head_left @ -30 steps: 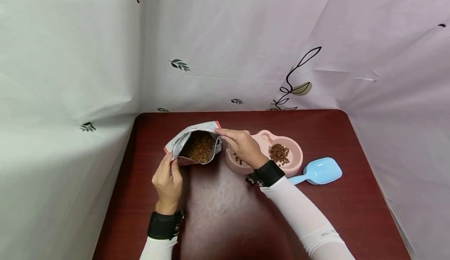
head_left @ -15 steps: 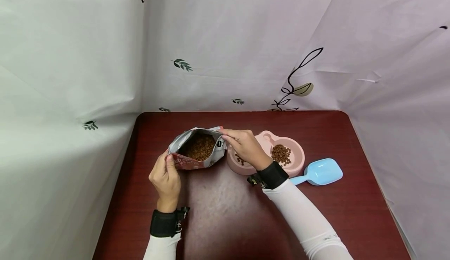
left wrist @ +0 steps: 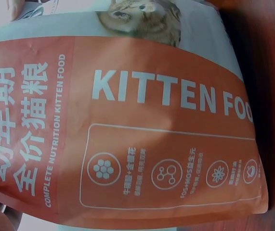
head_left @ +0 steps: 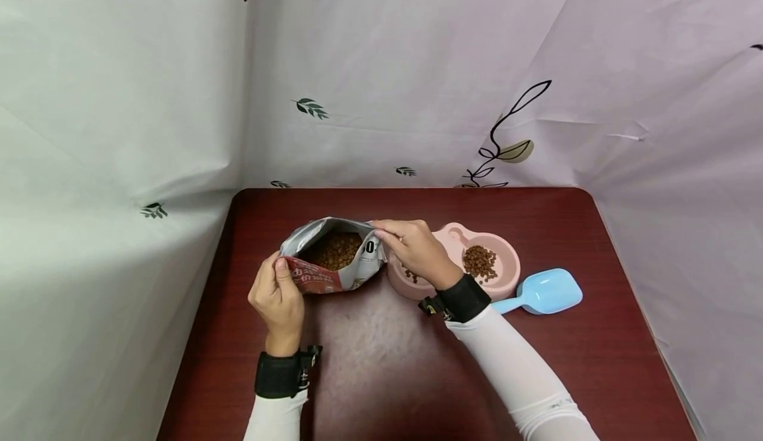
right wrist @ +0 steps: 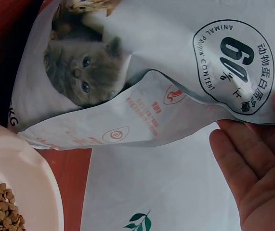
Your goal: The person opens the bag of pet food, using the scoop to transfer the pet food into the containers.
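A kitten food bag [head_left: 318,279] gapes at the top, and brown kibble [head_left: 336,250] shows inside it. My left hand [head_left: 279,302] pinches the bag's left top corner, thumb on the near side. With thumb and fingers, my right hand [head_left: 417,250] pinches the right top corner. In the left wrist view the orange front of the bag [left wrist: 166,115] fills most of the frame. The right wrist view has the bag's white side [right wrist: 151,57] with kitten pictures, and my right hand [right wrist: 257,163] at its edge.
Right of the bag stands a pink double pet bowl [head_left: 511,270], kibble in both hollows, its left one partly covered by my right hand. A light blue scoop [head_left: 551,291] lies beside it on the dark red table [head_left: 596,361]. White printed cloth [head_left: 381,83] hangs behind.
The bag's mouth has tilted back from facing me, so more of its printed front shows. My left hand has shifted slightly left; my right hand keeps its pinch.
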Demonstrator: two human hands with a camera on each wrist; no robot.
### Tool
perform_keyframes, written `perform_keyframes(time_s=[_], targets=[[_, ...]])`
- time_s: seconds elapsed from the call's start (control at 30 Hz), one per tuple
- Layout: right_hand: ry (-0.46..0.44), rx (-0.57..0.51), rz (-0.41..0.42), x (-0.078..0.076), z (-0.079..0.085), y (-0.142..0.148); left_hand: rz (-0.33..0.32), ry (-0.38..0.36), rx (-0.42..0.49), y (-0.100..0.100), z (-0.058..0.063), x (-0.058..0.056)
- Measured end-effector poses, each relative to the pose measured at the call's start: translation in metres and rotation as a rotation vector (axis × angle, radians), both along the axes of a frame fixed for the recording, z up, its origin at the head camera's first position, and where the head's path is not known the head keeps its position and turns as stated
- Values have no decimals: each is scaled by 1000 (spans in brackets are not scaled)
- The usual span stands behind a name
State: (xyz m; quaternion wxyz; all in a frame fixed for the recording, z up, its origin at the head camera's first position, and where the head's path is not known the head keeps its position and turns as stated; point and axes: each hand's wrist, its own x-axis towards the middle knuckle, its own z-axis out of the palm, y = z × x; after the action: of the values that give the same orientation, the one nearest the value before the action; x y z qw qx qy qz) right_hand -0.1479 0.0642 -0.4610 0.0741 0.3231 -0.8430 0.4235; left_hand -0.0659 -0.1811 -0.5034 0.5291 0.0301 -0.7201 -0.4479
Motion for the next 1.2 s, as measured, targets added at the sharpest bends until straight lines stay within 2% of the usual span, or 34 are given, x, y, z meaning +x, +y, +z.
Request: perform_keyframes(time_s=[0.2,0.33,0.43,0.53,0.73,0.93,1.0,1.17,1.2], targets=[[-10,43,2,4,2,0,46,-25,33,1,2,-2],[3,46,10,4,3,0,47,-46,56,-2,6,-3],[20,31,30,2,4,0,26,-61,87,-4,11,-3],[39,26,51,-1,7,-1,-2,-85,112,-3,22,-3],[50,55,47,-1,9,-3,-113,-104,114,6,44,2],[21,80,42,3,9,-6,-205,-54,84,7,41,-2],[19,82,41,3,9,-7,-204,-27,86,3,32,-7],[14,78,44,1,9,-6,-164,8,96,-1,29,-13],[13,79,48,0,8,-5,-158,6,99,0,34,-12]])
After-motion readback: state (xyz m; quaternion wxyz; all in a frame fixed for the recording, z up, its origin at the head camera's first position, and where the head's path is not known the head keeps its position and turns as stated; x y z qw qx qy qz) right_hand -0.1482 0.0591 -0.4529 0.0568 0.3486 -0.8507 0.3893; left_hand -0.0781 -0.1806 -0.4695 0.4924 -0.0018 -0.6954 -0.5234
